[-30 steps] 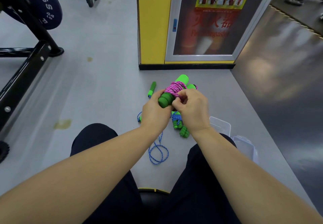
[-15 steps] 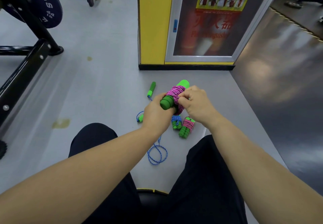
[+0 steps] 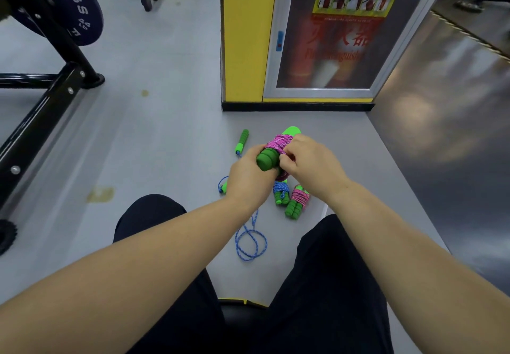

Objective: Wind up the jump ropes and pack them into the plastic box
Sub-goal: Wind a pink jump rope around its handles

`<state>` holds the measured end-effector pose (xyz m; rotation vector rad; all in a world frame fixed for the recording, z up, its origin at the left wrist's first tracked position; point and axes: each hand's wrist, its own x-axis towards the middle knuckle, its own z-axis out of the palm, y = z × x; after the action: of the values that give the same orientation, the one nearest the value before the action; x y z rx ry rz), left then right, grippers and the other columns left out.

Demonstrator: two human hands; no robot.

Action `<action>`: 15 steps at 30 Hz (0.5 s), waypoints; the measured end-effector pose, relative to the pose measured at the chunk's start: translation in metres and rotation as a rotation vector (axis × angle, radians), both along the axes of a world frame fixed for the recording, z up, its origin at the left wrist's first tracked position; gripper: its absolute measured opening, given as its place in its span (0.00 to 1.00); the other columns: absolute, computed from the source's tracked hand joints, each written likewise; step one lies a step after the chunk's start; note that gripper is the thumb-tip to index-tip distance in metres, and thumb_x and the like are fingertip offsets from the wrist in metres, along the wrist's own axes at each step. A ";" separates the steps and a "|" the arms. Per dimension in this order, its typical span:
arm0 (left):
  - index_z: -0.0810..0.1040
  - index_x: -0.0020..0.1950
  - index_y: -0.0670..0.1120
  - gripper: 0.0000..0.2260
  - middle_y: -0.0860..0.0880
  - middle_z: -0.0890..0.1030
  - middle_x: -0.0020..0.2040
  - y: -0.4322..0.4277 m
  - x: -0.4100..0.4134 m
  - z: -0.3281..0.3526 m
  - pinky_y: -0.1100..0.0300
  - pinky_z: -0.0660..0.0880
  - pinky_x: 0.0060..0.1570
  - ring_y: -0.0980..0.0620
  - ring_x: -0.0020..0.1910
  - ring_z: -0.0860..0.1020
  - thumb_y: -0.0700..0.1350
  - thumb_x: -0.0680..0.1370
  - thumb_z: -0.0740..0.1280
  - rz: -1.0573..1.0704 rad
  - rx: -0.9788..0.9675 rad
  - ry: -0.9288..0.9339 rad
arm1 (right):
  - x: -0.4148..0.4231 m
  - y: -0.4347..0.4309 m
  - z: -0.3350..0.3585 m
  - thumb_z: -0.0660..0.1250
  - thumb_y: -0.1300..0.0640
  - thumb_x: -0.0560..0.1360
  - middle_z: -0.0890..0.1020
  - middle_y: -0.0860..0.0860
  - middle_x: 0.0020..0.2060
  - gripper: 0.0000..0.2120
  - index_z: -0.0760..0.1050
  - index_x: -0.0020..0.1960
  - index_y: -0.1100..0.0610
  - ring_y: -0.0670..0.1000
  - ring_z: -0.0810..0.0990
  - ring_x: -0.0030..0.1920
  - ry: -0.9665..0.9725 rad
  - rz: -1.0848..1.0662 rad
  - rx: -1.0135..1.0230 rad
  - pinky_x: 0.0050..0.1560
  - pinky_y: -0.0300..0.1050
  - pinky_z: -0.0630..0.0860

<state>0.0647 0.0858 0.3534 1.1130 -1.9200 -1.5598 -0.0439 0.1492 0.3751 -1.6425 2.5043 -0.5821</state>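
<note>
Right now the step in hand looks like finishing the wrap on the pink rope (image 3: 279,142). It is coiled around a pair of green handles (image 3: 266,160) held in the air above the floor (image 3: 165,160). The left hand (image 3: 248,174) is clenched around the near end of the handles. The right hand (image 3: 310,164) pinches the cord at the side of the coil, with its fingertips curled into the windings (whether it has the loose tail itself I cannot tell, since the fingers cover it).

To do this well, I judge the left grip should press both handles tight together so the turns do not slacken. The right hand can then draw the tail snug and tuck it under a turn. A loosely tucked end would likely let the whole coil spring open once it is set down.

Below the hands, two finished bundles lie on the floor just beside each other: a blue bundle (image 3: 280,192) and a pink bundle (image 3: 297,202). A loose blue rope (image 3: 249,240) sprawls to their left, one of its handles near the left wrist and the other farther out, so at least one rope is not yet wound. The plastic box is not in view, so I cannot say where it stands, and packing looks some way off.
</note>
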 end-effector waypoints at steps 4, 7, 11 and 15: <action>0.75 0.60 0.51 0.18 0.49 0.78 0.42 0.001 -0.001 0.002 0.45 0.79 0.45 0.45 0.36 0.76 0.38 0.72 0.67 -0.017 -0.003 -0.017 | -0.003 -0.001 -0.002 0.60 0.60 0.75 0.66 0.51 0.31 0.14 0.69 0.33 0.65 0.52 0.66 0.36 -0.237 -0.056 -0.033 0.37 0.48 0.62; 0.76 0.60 0.51 0.17 0.48 0.78 0.42 -0.003 -0.002 0.007 0.45 0.79 0.45 0.44 0.38 0.77 0.38 0.72 0.67 -0.020 -0.023 -0.025 | 0.003 0.001 -0.001 0.61 0.60 0.76 0.68 0.57 0.32 0.15 0.73 0.40 0.73 0.51 0.63 0.35 -0.523 -0.150 -0.160 0.34 0.45 0.58; 0.76 0.59 0.51 0.17 0.46 0.80 0.42 -0.008 -0.002 0.010 0.45 0.80 0.43 0.44 0.37 0.77 0.38 0.72 0.66 -0.024 -0.061 -0.038 | 0.010 -0.001 -0.007 0.60 0.59 0.78 0.71 0.50 0.28 0.13 0.77 0.41 0.67 0.48 0.65 0.30 -0.470 -0.211 -0.175 0.32 0.42 0.62; 0.77 0.57 0.52 0.15 0.46 0.81 0.43 -0.010 -0.002 0.007 0.46 0.80 0.41 0.46 0.34 0.76 0.39 0.72 0.66 0.003 -0.054 -0.026 | 0.021 -0.004 -0.015 0.61 0.59 0.77 0.81 0.55 0.36 0.11 0.78 0.42 0.62 0.53 0.75 0.38 -0.327 -0.242 -0.261 0.37 0.43 0.65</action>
<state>0.0629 0.0761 0.3601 1.1179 -1.9645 -1.4898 -0.0233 0.1453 0.3597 -1.1904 2.4721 -1.1443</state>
